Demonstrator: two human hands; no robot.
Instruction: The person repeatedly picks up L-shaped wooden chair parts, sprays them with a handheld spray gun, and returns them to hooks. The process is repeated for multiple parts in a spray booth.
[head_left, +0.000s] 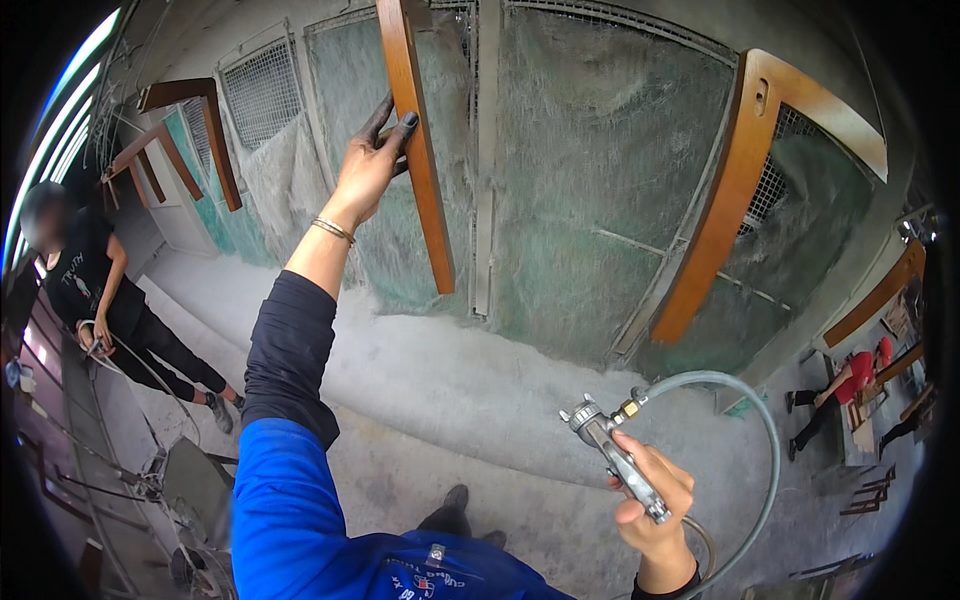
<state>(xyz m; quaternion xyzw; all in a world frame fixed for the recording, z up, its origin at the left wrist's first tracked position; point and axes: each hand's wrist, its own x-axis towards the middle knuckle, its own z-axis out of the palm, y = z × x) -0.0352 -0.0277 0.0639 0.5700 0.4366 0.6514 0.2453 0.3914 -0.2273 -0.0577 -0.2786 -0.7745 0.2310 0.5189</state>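
My left hand (378,165) reaches up and grips the edge of a hanging brown wooden furniture frame piece (428,205), seen edge-on. The thumb lies against its face, and the other fingers go partly behind it. Dark stain covers the fingertips. In my right hand (655,495), low and to the right, is a metal spray gun (622,455), its nozzle end tilted up and to the left. A grey hose (765,440) loops from its fitting around to the right. The gun is well apart from the wooden piece.
Another curved wooden frame (715,215) hangs at the right, with more frames (215,140) at the far left. Behind them stands a dusty mesh-and-sheet wall (590,160). One person (120,290) holds a hose at left; another in red (850,385) bends at far right.
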